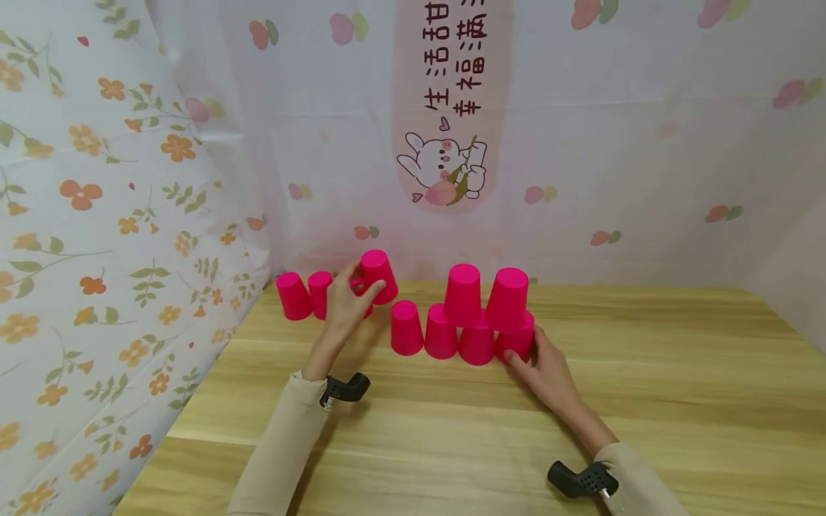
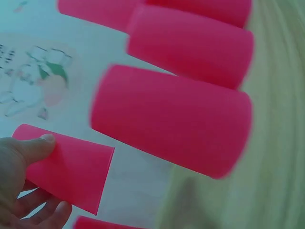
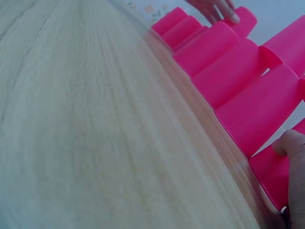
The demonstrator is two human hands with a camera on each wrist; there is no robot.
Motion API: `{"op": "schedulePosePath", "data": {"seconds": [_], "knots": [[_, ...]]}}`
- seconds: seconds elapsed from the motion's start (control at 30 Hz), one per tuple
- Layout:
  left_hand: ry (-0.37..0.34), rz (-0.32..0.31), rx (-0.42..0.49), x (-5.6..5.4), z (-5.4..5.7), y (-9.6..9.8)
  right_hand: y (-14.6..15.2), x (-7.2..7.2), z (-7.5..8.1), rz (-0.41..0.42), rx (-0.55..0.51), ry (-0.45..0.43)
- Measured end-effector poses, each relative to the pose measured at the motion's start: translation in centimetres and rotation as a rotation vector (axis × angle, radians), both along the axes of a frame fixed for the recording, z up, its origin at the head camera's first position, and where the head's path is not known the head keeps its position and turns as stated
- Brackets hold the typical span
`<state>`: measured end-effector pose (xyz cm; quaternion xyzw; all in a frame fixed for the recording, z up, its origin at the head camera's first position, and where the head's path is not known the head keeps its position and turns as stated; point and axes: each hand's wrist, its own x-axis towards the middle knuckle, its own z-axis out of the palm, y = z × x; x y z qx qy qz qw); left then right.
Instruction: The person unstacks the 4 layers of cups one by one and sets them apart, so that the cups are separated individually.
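Observation:
My left hand (image 1: 347,304) holds a bright pink plastic cup (image 1: 377,272) upside down, thumb on the near side, raised above the table. In the left wrist view the thumb (image 2: 40,147) lies across this cup's wall. To the right, several upside-down pink cups form a row, with a single cup (image 1: 406,330) at its left end. Two more cups, one of them (image 1: 463,295) on the left, stand on top across the gaps. At the row's right end my right hand (image 1: 545,369) grips the last bottom cup (image 1: 514,342) between thumb and fingers.
Behind and beside my left hand, more upside-down pink cups (image 1: 294,297) stand at the back left, partly hidden by the hand. The wooden table (image 1: 419,444) ends at a printed cloth backdrop (image 1: 581,179), with a flowered cloth (image 1: 116,251) along the left.

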<state>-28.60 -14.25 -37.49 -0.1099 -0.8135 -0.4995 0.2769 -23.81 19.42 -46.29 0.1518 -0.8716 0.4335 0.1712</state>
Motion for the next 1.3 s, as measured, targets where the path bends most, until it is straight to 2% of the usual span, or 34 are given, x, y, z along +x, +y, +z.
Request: {"op": "schedulePosePath", "data": {"seconds": [0.13, 0.33, 0.53, 0.73, 0.83, 0.93, 1.07, 1.23, 1.3], "knots": [[-0.035, 0.004, -0.017, -0.4, -0.9, 0.1, 0.3, 0.1, 0.4, -0.01, 0.015, 0.009], [-0.034, 0.032, -0.065, -0.8, -1.2, 0.5, 0.5, -0.2, 0.7, -0.002, 0.016, 0.014], [-0.051, 0.005, -0.112, -0.6, -1.6, 0.2, -0.1, -0.2, 0.1, 0.012, -0.001, 0.001], [-0.098, -0.007, -0.178, -0.5, -2.2, 0.4, -0.3, 0.1, -0.1, 0.011, -0.017, 0.013], [-0.123, 0.009, -0.226, -0.5, -2.7, 0.6, -0.2, 0.2, -0.3, 0.006, -0.013, 0.012], [-0.115, 0.02, -0.263, -0.6, -3.2, 0.7, -0.1, 0.2, -0.3, 0.002, -0.009, 0.017], [-0.117, 0.059, -0.291, -0.6, -3.6, 0.7, -0.2, 0.0, -0.2, 0.008, -0.01, 0.025], [-0.175, 0.179, -0.39, -0.2, -3.9, 0.8, -0.3, 0.0, -0.2, 0.023, -0.01, 0.016], [-0.192, 0.203, -0.431, -0.1, -4.0, 0.9, -0.2, 0.0, -0.1, 0.018, -0.011, 0.015]]}}
